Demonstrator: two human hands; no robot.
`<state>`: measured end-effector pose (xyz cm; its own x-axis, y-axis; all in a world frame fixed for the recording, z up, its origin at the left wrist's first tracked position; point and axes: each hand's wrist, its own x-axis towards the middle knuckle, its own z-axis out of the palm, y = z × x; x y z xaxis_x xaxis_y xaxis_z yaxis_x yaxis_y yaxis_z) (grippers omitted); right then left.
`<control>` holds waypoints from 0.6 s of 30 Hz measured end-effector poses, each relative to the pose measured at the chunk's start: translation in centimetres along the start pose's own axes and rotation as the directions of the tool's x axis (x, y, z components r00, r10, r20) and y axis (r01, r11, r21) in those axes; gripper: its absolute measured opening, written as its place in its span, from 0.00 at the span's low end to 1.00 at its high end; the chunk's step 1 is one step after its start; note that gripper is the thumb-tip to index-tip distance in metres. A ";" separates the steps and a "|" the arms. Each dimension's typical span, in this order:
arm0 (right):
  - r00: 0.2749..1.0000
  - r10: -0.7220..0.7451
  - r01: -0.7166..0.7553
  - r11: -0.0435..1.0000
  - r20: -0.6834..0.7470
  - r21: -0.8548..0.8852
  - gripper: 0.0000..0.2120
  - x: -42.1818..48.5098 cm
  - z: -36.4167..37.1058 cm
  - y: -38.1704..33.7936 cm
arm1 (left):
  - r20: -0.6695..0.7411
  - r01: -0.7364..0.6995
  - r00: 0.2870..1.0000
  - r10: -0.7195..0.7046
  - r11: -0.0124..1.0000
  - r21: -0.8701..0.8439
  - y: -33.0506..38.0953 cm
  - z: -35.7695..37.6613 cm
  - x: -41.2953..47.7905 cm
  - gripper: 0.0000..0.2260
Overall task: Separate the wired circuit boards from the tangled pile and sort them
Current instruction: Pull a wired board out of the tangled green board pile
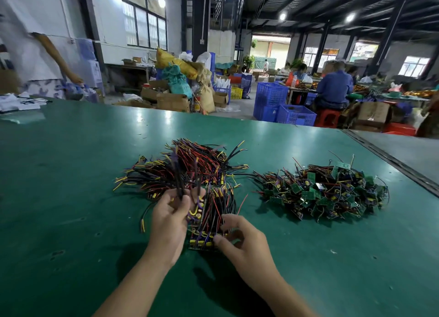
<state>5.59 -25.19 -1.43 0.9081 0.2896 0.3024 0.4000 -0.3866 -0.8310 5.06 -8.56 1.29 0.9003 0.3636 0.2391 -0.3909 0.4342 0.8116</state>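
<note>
A tangled pile of small green circuit boards (325,193) with thin wires lies on the right of the green table (71,174). In the middle spreads a sorted heap of wired boards (197,167), its red, black and yellow wires fanned outward. A short row of wired boards (209,219) stands between my hands. My left hand (168,219) grips a bundle of dark wires that rises from this row. My right hand (240,238) pinches the near right corner of the row with thumb and fingertips.
White papers (19,103) lie at the table's far left corner, where a person stands. A dark seam (389,160) crosses the table on the right. Behind the table are blue crates (282,107), cardboard boxes and seated workers.
</note>
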 end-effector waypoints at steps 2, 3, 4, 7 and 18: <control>0.999 0.002 -0.001 1.000 0.053 -0.020 0.22 0.0 0.6 -0.2 | 0.065 -0.019 0.998 0.013 0.995 0.096 -0.9 0.5 -0.6 0.03; 0.999 0.006 -0.005 0.999 0.040 -0.037 0.23 0.0 0.8 -0.4 | 0.103 -0.037 0.994 0.022 0.988 0.150 -1.2 0.8 -0.9 0.04; 1.000 0.014 -0.014 0.999 0.002 -0.044 0.23 0.1 0.9 -0.4 | 0.146 -0.055 0.989 0.027 0.980 0.191 -1.5 1.1 -1.3 0.06; 0.989 0.054 -0.052 0.998 -0.138 0.017 0.19 0.2 0.7 -0.5 | 0.256 -0.063 0.967 0.003 0.972 0.227 -1.7 1.6 -2.1 0.05; 0.963 0.263 -0.139 0.668 -0.057 0.731 0.21 1.2 -0.5 0.4 | 0.184 -0.111 0.981 0.055 0.943 0.314 -1.3 0.8 -2.2 0.09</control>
<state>6.85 -25.41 -1.19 0.9869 0.1270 0.0995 0.0507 0.3411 -0.9387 3.76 -10.54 0.14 0.8975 0.2286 0.3772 -0.4087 0.1098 0.9060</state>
